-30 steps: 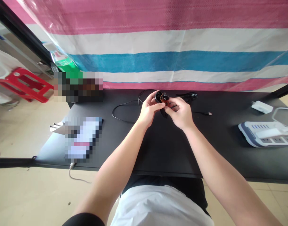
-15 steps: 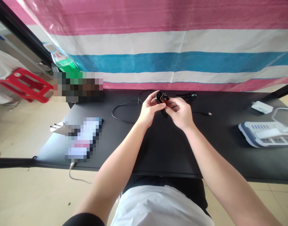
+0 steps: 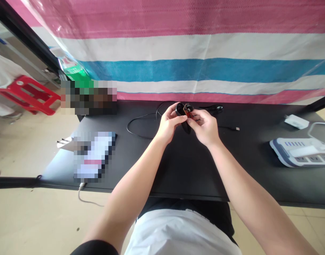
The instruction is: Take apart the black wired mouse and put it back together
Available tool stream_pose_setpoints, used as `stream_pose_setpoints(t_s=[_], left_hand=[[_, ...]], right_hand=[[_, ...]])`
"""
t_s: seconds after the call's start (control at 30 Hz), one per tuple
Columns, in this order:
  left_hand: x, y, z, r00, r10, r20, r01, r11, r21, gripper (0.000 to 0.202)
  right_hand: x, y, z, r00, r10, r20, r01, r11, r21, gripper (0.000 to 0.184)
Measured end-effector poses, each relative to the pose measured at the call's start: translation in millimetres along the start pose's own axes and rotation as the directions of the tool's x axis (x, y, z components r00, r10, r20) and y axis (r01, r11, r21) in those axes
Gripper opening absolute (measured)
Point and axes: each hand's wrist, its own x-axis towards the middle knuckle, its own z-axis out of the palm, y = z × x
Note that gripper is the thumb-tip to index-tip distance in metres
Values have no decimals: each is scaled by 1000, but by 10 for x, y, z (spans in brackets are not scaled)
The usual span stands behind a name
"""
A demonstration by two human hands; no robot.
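Note:
Over the far middle of the black table (image 3: pixel 194 166), both my hands hold a small black device with an orange-red inner part (image 3: pixel 184 110). My left hand (image 3: pixel 169 124) wraps its fingers round the device's left side. My right hand (image 3: pixel 205 126) pinches its right side with thumb and fingers. A thin black cable (image 3: pixel 141 120) runs from the device in a loop across the table to the left. What the device is cannot be made out.
Another black item (image 3: pixel 212 109) lies just behind my hands. A white and blue power strip (image 3: pixel 297 152) and a white adapter (image 3: pixel 296 121) sit at the right. A blurred-out flat thing (image 3: pixel 91 156) lies at the left. A striped tarp (image 3: pixel 194 63) hangs behind; a red stool (image 3: pixel 26 94) stands far left.
My hands have barely moved; the fingers have shifted slightly on the small device, which stays in the same spot above the table.

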Motion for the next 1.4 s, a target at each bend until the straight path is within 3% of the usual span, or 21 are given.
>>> stream_pose_setpoints(t_s=[0.4, 0.7, 0.87, 1.0, 1.23, 1.4], left_hand=[[19, -23, -32, 999, 35, 37, -34, 999, -25, 62], [49, -51, -92, 990, 68, 124, -59, 995, -77, 71], [51, -65, -112, 989, 59, 139, -46, 994, -95, 71], [54, -72, -110, 990, 64, 129, -51, 993, -102, 71], [46, -51, -72, 996, 50, 75, -42, 994, -102, 66], [41, -60, -55, 997, 56, 43, -54, 998, -42, 68]], right_hand=[[-2, -19, -22, 999, -35, 31, 36, 999, -18, 35], [-11, -73, -39, 974, -224, -29, 216, 962, -168, 24], [-14, -64, -39, 971, -237, -27, 228, 958, -176, 25], [-16, -45, -32, 984, -177, -19, 174, 980, -96, 27], [29, -8, -19, 993, 117, 14, -117, 970, 212, 45], [35, -60, -29, 983, 176, 55, -185, 951, 248, 41]])
